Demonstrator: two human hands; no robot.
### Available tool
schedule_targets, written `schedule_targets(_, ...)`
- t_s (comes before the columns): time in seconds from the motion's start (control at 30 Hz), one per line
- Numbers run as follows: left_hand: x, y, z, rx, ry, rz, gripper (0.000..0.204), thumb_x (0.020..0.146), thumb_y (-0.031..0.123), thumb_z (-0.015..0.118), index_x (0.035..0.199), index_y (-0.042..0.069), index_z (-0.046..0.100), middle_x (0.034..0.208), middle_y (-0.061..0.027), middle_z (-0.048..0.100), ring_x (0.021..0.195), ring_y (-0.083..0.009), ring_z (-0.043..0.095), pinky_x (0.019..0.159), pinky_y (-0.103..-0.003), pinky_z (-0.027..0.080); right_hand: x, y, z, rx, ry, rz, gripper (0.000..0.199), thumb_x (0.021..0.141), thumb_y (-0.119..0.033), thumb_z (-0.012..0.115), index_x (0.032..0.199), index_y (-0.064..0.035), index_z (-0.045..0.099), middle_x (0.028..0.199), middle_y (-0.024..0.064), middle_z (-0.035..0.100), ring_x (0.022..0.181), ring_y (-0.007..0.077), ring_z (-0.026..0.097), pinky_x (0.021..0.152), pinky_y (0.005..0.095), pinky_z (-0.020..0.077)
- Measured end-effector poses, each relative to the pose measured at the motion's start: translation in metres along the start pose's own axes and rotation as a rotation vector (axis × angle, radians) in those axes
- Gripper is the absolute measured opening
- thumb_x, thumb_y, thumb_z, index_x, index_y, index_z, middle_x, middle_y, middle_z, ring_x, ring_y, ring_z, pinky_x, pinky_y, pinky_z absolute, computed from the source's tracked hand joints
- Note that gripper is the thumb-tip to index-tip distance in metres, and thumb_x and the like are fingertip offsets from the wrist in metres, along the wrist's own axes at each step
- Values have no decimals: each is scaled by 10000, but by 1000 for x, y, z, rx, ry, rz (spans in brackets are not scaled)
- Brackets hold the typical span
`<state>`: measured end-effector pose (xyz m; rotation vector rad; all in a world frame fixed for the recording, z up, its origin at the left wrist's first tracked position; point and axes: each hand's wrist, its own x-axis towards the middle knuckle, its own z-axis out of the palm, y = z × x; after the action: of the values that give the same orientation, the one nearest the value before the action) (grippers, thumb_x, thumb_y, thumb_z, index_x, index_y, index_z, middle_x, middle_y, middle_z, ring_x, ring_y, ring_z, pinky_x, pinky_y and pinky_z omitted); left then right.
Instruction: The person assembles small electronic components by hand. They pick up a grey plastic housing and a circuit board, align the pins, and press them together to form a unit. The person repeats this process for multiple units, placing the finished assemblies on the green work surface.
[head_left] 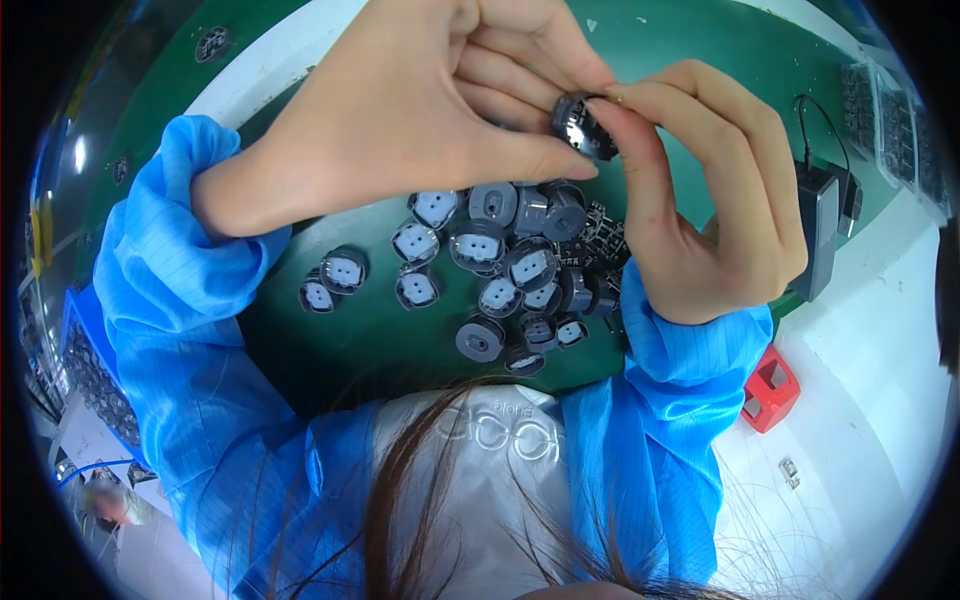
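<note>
A small round black part (583, 127) with a glossy, reflective face is held up over the green mat. My left hand (390, 120) reaches in from the left and grips one side of it between thumb and fingers. From the other side, my right hand (715, 170) pinches its edge with thumb and forefinger. Whatever lies under the fingertips is hidden. Below the hands is a loose heap of round dark housings (478, 245), several with pale inner faces and small slots. Small black circuit boards (598, 240) lie against the heap, beside my right wrist.
At the right stand a black box (820, 235) with a cable and a clear plastic tray (890, 130) of dark parts. A red block (770, 390) sits near my right sleeve. A blue bin (85, 315) holding small parts is at the left; a dark disc (212, 44) lies far left.
</note>
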<state>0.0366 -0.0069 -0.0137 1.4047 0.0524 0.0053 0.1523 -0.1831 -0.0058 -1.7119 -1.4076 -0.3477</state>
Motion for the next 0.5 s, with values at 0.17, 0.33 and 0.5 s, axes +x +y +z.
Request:
schedule_targets(0.17, 2, 12, 2, 8, 32, -106, 314, 799, -84, 765, 1102, -65, 683, 1029, -165, 738, 951, -172, 728, 830, -250, 591, -2, -2, 2, 112, -59, 54, 310, 786, 97, 776, 1070, -8, 710, 1021, 122, 705, 904, 214, 695, 778, 295, 557)
schedule_targets(0.33, 5, 19, -2, 76, 24, -35, 295, 786, -92, 755, 1069, -63, 676, 1013, -163, 736, 921, -157, 730, 822, -254, 592, -7, -15, 15, 734, -31, 570, 446, 916, 85, 620, 1353, 69, 533, 1216, 177, 651, 1114, 245, 647, 964, 331, 507)
schedule_targets(0.5, 1, 7, -5, 35, 7, 126, 297, 802, -84, 743, 1088, -62, 665, 1016, -163, 733, 901, -146, 728, 824, -261, 597, -14, -8, 11, 706, -169, 527, 476, 943, 89, 555, 1411, 95, 468, 1296, 211, 617, 1213, 261, 609, 1043, 356, 474)
